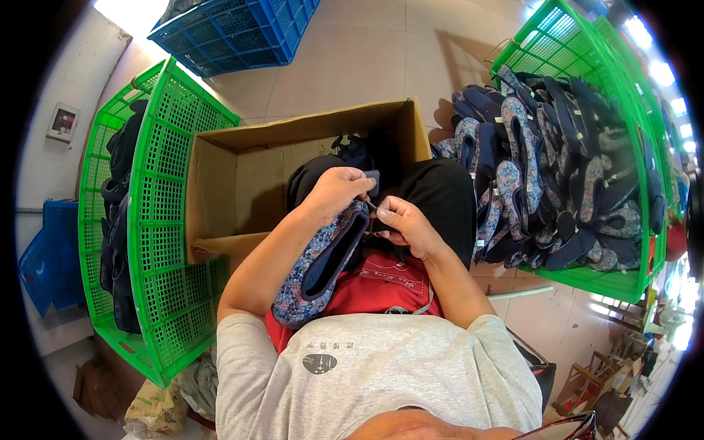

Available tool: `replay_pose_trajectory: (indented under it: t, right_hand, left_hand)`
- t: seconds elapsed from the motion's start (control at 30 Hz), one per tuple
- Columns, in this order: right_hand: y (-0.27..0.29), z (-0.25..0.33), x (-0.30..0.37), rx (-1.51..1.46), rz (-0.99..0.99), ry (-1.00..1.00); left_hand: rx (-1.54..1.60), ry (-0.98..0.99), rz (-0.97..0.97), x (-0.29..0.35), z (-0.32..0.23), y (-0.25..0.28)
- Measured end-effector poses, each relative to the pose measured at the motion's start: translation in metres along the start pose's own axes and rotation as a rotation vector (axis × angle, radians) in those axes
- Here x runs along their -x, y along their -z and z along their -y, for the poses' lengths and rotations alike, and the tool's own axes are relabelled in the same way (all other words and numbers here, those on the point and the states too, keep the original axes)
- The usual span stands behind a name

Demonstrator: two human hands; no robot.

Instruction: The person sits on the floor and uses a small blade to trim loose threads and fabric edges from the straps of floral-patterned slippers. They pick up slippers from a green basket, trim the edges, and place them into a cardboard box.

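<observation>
A soft slipper (299, 284) with a blue-and-pink floral outside and a navy lining lies across my lap, its opening facing up. At its far end my left hand (339, 192) is closed around it, the fingers curled over the edge next to a small navy flap (373, 182). Close by on the right, my right hand (403, 224) pinches something small and dark at that same end of the slipper. What it is cannot be made out. Under the slipper shows a red apron (389, 282) with a grey cord.
An open cardboard box (220, 172) stands before my knees, with some dark pieces inside. To the left a green crate (163, 213) holds dark items; the green crate (587, 282) at right overflows with similar floral slippers (519, 147). A blue crate (235, 37) sits farther off.
</observation>
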State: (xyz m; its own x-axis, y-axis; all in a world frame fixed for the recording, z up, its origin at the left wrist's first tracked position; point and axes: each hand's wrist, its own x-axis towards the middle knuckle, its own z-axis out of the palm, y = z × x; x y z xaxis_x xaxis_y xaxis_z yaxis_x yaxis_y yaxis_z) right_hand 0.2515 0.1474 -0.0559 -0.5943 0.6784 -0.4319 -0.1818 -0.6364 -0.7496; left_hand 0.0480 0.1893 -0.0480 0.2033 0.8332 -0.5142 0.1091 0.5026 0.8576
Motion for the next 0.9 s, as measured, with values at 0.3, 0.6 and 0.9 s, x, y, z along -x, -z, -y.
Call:
replay_pose_trajectory:
  t: [0.3,0.6,0.9]
  right_hand:
    - [0.004,-0.004,-0.005,-0.134,-0.044,0.122]
    - [-0.011,0.023,-0.019,0.115,0.078,0.167]
    - [-0.007,0.035,-0.024,0.440,0.281,0.189]
  left_hand:
    - [-0.614,-0.504,-0.239,0.029,-0.011,0.010]
    - [-0.613,-0.572,-0.381,0.112,-0.011,0.003]
    - [-0.875,-0.704,-0.670,0.114,0.007,-0.012]
